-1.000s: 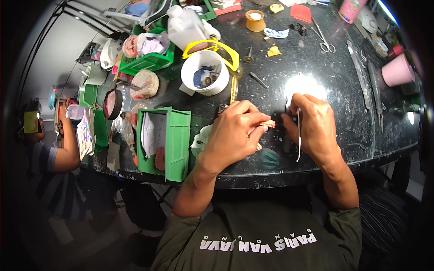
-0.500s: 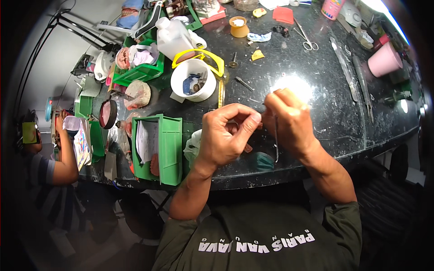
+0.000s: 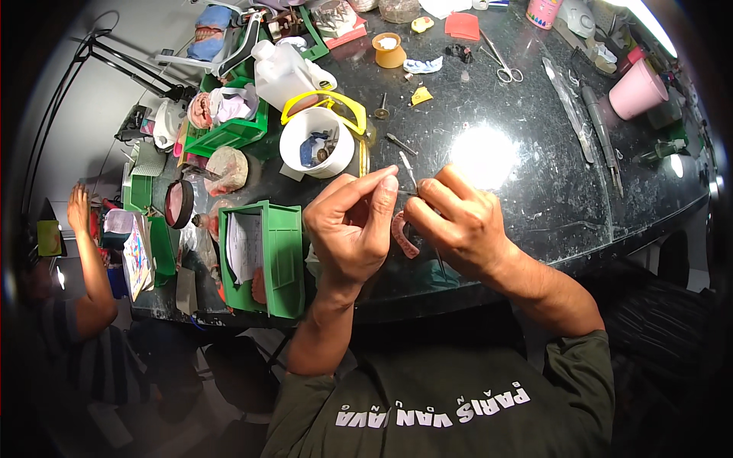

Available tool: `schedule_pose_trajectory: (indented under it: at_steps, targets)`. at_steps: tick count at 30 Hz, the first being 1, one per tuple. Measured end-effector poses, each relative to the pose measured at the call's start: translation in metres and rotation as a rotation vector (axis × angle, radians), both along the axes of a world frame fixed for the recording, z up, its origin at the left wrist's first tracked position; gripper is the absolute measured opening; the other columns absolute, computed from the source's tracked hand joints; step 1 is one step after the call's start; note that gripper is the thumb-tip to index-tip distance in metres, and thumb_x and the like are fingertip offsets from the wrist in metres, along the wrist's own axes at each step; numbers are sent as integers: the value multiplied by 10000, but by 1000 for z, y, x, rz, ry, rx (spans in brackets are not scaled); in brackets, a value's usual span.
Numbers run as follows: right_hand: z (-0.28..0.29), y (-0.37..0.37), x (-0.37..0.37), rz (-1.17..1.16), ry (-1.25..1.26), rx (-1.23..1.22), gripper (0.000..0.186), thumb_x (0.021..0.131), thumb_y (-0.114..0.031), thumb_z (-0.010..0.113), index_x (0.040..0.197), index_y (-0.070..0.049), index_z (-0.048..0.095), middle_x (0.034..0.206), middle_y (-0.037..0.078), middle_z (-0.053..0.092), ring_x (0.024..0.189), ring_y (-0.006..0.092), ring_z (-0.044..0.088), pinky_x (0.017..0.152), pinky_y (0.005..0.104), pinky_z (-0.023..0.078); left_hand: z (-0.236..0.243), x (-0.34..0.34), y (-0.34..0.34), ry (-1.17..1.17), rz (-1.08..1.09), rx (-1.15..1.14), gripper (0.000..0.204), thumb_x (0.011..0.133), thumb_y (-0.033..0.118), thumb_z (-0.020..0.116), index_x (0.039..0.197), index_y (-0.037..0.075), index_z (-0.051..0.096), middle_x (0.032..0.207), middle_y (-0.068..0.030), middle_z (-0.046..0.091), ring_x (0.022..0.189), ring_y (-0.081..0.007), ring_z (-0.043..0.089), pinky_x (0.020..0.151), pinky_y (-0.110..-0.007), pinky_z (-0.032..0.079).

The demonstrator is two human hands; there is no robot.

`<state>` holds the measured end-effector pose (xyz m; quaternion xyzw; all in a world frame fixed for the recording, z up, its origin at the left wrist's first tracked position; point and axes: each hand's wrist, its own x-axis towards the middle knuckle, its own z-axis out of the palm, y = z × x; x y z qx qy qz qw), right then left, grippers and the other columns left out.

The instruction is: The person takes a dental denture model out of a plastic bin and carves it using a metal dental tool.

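Note:
My left hand [image 3: 347, 225] is closed in a pinch, thumb against index finger. A thin dark sliver shows by its fingertips, too small to name. Close beside it, my right hand [image 3: 458, 221] grips a slim metal hand tool [image 3: 407, 166], whose pale tip sticks up past the fingers and whose thin shaft shows again below the hand. Between the hands, under the right fingers, is a pink horseshoe-shaped denture piece [image 3: 403, 235]. Whether the right fingers hold it or it lies on the table cannot be told.
Left of my hands stand a green bin [image 3: 282, 259] with papers and a white tub [image 3: 301, 126] with small parts. Yellow-framed glasses [image 3: 347, 105] lean there. Scissors [image 3: 508, 74], a handpiece [image 3: 599, 130] and a pink cup [image 3: 637, 89] lie rightward. A co-worker's hand [image 3: 79, 208] is far left.
My right hand has moved left and down, the tool tilting with it. My left fingertips now point up more. The pink denture piece shows more fully. The co-worker's hand has risen.

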<state>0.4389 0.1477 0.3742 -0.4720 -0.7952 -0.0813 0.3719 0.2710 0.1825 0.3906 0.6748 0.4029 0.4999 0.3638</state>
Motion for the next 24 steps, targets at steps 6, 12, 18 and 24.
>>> schedule_pose_trajectory:
  at_steps: [6,12,18,24]
  targets:
    - [-7,2,-5,12,-44,101,148,729,-169,704,848,-121,630,795,-8,497,731,142,544,495,257,482,13,2,0,-204,-227,-369,124,954,17,682,964,-93,737,736,-51,652,572,-88,627,435,-230,510]
    - [0,-4,-3,50,-20,-78,423,758,-149,698,1179,-188,681,832,-2,502,760,148,555,508,267,513,2,2,3,-301,-94,-213,139,983,42,657,922,-78,690,759,-67,671,647,-96,640,588,-231,505]
    - [2,-5,-3,65,-58,-188,731,831,-156,676,1478,-444,495,819,17,473,702,174,540,516,286,527,-2,8,-5,-372,-19,54,131,1018,83,520,927,1,568,923,-77,530,900,-134,482,826,-297,391]
    - [2,1,11,10,74,-158,683,821,-32,685,1467,-207,550,904,69,565,759,215,607,566,340,537,7,1,0,-707,45,-150,164,1103,225,422,1052,84,488,782,-38,479,565,-129,464,486,-273,427]
